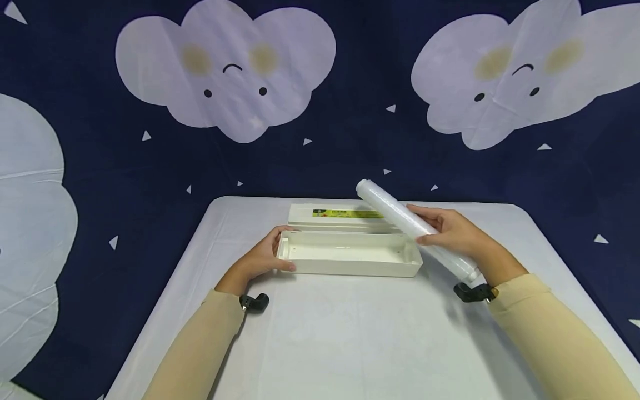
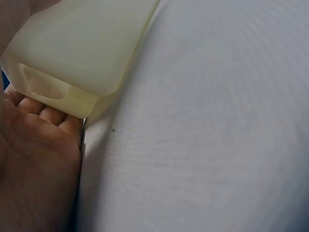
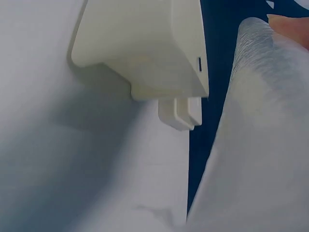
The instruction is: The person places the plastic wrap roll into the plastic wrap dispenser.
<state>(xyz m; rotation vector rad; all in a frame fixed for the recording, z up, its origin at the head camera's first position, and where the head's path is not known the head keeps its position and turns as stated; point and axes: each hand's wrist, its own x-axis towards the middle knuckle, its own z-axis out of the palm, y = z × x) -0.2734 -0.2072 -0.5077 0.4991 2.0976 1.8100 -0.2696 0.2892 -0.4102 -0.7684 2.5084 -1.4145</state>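
A long white box stands uncovered on the table, its inside showing. My left hand grips its left end, thumb at the front and fingers behind; in the left wrist view the hand is at the end of the box. My right hand holds a roll of clear film, tilted, above the box's right end. The right wrist view has the roll close up beside the box, with a fingertip on it.
Behind the box lies a white lid with a green-yellow label. The white-covered table reaches back to a dark blue cloth with cloud shapes. Each wrist carries a small black device.
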